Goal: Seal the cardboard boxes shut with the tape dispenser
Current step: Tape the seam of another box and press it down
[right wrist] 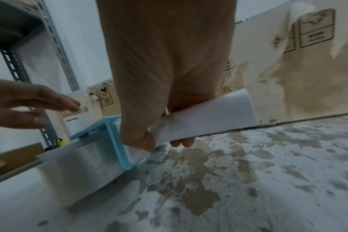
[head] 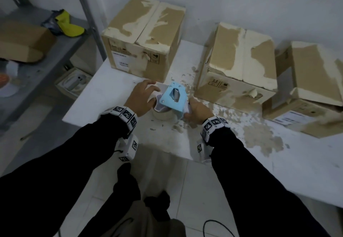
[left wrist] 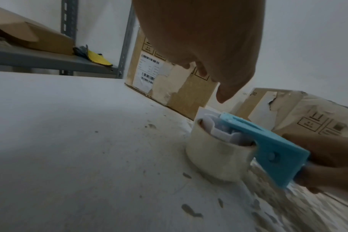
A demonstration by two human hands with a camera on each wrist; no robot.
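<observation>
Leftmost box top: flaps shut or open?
Shut, untaped. Both top flaps of the leftmost box lie flat, meeting along a bare center seam; only torn paper patches show.

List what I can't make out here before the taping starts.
- Right hand grip on the tape dispenser: its white handle is mostly covered by the palm in the right wrist view.
- Loose tape end: hidden in the head view by the left hand.
- Rightmost cardboard box: cut off by the head view's edge.
- Box label print: too small.
</observation>
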